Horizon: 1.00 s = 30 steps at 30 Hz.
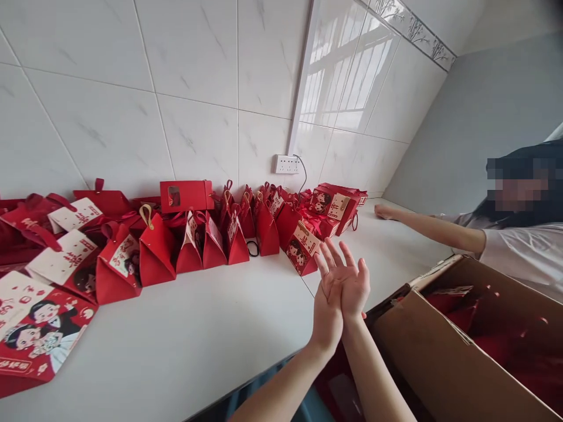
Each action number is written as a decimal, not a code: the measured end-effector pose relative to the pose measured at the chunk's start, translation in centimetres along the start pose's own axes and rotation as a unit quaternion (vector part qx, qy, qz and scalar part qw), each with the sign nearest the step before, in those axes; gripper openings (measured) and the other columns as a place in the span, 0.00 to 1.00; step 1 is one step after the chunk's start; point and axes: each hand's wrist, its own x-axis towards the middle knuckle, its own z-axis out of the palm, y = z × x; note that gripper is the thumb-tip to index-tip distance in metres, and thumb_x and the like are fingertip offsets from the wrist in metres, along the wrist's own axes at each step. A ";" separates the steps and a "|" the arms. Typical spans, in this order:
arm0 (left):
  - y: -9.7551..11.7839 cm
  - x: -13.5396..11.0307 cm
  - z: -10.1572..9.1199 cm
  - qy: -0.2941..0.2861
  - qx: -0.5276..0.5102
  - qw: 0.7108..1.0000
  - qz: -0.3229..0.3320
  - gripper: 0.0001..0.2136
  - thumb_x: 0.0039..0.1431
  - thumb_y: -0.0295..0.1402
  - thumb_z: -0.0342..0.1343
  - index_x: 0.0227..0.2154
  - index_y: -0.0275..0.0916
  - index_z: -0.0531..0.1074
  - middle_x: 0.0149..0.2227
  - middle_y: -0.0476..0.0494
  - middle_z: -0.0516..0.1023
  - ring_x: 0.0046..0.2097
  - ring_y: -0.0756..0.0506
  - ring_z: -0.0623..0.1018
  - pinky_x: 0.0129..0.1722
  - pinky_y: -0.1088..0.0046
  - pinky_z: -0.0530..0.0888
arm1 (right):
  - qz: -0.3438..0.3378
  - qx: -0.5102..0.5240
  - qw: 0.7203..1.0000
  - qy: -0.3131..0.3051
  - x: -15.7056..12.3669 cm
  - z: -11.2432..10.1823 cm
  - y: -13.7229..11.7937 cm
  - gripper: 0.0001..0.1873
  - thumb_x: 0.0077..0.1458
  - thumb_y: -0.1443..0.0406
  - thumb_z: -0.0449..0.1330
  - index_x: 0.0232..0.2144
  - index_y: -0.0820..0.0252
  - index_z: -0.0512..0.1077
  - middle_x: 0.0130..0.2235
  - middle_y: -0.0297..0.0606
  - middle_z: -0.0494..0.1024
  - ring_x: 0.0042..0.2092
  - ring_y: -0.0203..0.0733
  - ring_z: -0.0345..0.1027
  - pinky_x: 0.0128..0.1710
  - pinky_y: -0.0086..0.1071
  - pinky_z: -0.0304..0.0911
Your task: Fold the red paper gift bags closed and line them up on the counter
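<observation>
My left hand (pixel 327 319) is wrapped around my right hand (pixel 354 288), its thumb pressed into the palm and most of its fingers hidden underneath. Palm up, my right hand has its fingers stretched out and apart, with nothing lying in it. Both are raised over the front edge of the white counter (pixel 189 328). Just beyond my fingertips stands a red gift box (pixel 302 249) with cartoon figures and a cream flap. To the right of my right forearm is an open cardboard box (pixel 422 346) with red items inside.
Red gift boxes (pixel 158 249) with ribbon loops line the counter along the tiled wall, and a larger printed box (pixel 48 334) sits front left. A black ring (pixel 253 248) lies among them. A power strip (pixel 287 164) is on the wall. Another person's arm (pixel 426 225) rests at the right.
</observation>
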 end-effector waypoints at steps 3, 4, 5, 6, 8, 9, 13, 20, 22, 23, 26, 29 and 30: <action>-0.7 0.6 -0.3 -0.010 0.079 0.996 0.039 0.15 0.65 0.44 0.42 0.43 0.40 0.67 0.43 0.40 0.77 0.42 0.42 0.78 0.40 0.64 0.74 | -0.059 -0.035 0.997 0.027 0.1 -0.8 -0.2 0.18 0.59 0.52 0.49 0.42 0.53 0.70 0.53 0.42 0.73 0.54 0.50 0.69 0.55 0.55 0.60; -0.9 1.0 -0.5 -0.016 0.113 0.992 0.047 0.14 0.64 0.43 0.43 0.40 0.40 0.67 0.42 0.40 0.77 0.43 0.41 0.77 0.41 0.64 0.72 | -0.084 -0.057 0.994 0.034 0.1 -1.2 -0.2 0.17 0.60 0.53 0.49 0.43 0.53 0.70 0.54 0.42 0.72 0.54 0.49 0.69 0.55 0.54 0.61; -1.1 1.3 -0.8 -0.026 0.151 0.987 0.051 0.14 0.64 0.43 0.44 0.37 0.39 0.68 0.39 0.40 0.78 0.42 0.41 0.76 0.41 0.65 0.71 | -0.110 -0.079 0.990 0.040 0.1 -1.6 -0.2 0.16 0.60 0.53 0.50 0.42 0.53 0.70 0.54 0.41 0.72 0.54 0.49 0.69 0.54 0.53 0.62; -1.2 1.7 -1.3 -0.039 0.188 0.980 0.054 0.14 0.63 0.44 0.45 0.34 0.40 0.68 0.36 0.40 0.78 0.39 0.41 0.76 0.39 0.65 0.70 | -0.127 -0.102 0.986 0.041 0.0 -2.1 -0.2 0.16 0.60 0.53 0.50 0.42 0.53 0.71 0.54 0.40 0.72 0.53 0.48 0.69 0.52 0.50 0.64; -1.4 2.3 -2.4 -0.075 0.256 0.962 0.057 0.14 0.61 0.45 0.46 0.30 0.40 0.69 0.31 0.43 0.77 0.35 0.41 0.75 0.36 0.66 0.67 | -0.126 -0.142 0.981 0.028 -0.1 -3.2 -0.1 0.17 0.59 0.52 0.53 0.38 0.55 0.73 0.50 0.40 0.75 0.50 0.46 0.71 0.48 0.45 0.67; -1.5 2.5 -3.0 -0.094 0.284 0.952 0.060 0.15 0.61 0.45 0.46 0.29 0.40 0.69 0.30 0.44 0.77 0.34 0.42 0.75 0.36 0.67 0.66 | -0.111 -0.159 0.981 0.017 0.0 -3.8 -0.1 0.18 0.57 0.51 0.54 0.35 0.57 0.74 0.45 0.41 0.78 0.47 0.46 0.73 0.45 0.42 0.69; -2.0 3.4 -6.4 -0.139 0.367 0.917 0.070 0.15 0.58 0.44 0.46 0.26 0.41 0.70 0.24 0.49 0.72 0.31 0.44 0.72 0.35 0.69 0.64 | -0.042 -0.206 0.978 0.009 2.5 -6.2 -1.3 0.17 0.48 0.54 0.65 0.22 0.64 0.74 0.28 0.43 0.79 0.33 0.44 0.73 0.32 0.36 0.69; -3.5 4.8 -8.6 -0.121 0.427 0.895 0.036 0.21 0.58 0.50 0.39 0.25 0.40 0.69 0.20 0.51 0.65 0.25 0.46 0.67 0.29 0.70 0.61 | -0.041 -0.129 0.976 0.170 12.4 -11.6 -9.5 0.17 0.63 0.55 0.51 0.32 0.60 0.71 0.35 0.39 0.77 0.36 0.40 0.73 0.37 0.40 0.71; -3.6 4.7 -8.4 -0.129 0.435 0.891 0.027 0.22 0.57 0.50 0.39 0.25 0.40 0.69 0.21 0.49 0.67 0.25 0.46 0.68 0.29 0.70 0.62 | -0.081 -0.091 0.971 0.204 13.6 -12.8 -11.8 0.17 0.63 0.54 0.52 0.37 0.63 0.71 0.37 0.38 0.76 0.37 0.38 0.72 0.39 0.38 0.70; -3.6 4.7 -8.4 -0.131 0.439 0.889 0.024 0.22 0.57 0.50 0.38 0.24 0.40 0.69 0.21 0.49 0.68 0.25 0.46 0.68 0.29 0.70 0.62 | -0.104 -0.073 0.968 0.218 13.8 -13.3 -12.8 0.16 0.63 0.55 0.53 0.38 0.64 0.70 0.37 0.37 0.75 0.37 0.37 0.72 0.39 0.37 0.70; -3.6 4.6 -8.3 -0.134 0.450 0.883 0.023 0.22 0.58 0.49 0.38 0.24 0.40 0.69 0.21 0.48 0.70 0.26 0.45 0.70 0.29 0.69 0.63 | -0.162 -0.030 0.958 0.236 13.5 -14.3 -15.5 0.11 0.64 0.62 0.51 0.34 0.63 0.69 0.33 0.33 0.75 0.34 0.34 0.71 0.36 0.33 0.70; -3.6 4.7 -8.3 -0.134 0.460 0.877 0.024 0.22 0.58 0.49 0.38 0.25 0.40 0.70 0.22 0.47 0.71 0.27 0.45 0.72 0.30 0.69 0.64 | -0.187 -0.013 0.961 0.201 13.0 -14.4 -17.3 0.15 0.63 0.70 0.44 0.28 0.61 0.67 0.28 0.32 0.75 0.33 0.33 0.73 0.35 0.31 0.71; -3.6 4.7 -8.4 -0.134 0.463 0.876 0.024 0.22 0.58 0.49 0.38 0.25 0.40 0.70 0.22 0.47 0.72 0.27 0.44 0.72 0.30 0.69 0.64 | -0.191 -0.011 0.965 0.179 12.9 -14.4 -17.6 0.17 0.62 0.72 0.42 0.27 0.60 0.67 0.27 0.33 0.75 0.33 0.33 0.73 0.35 0.31 0.72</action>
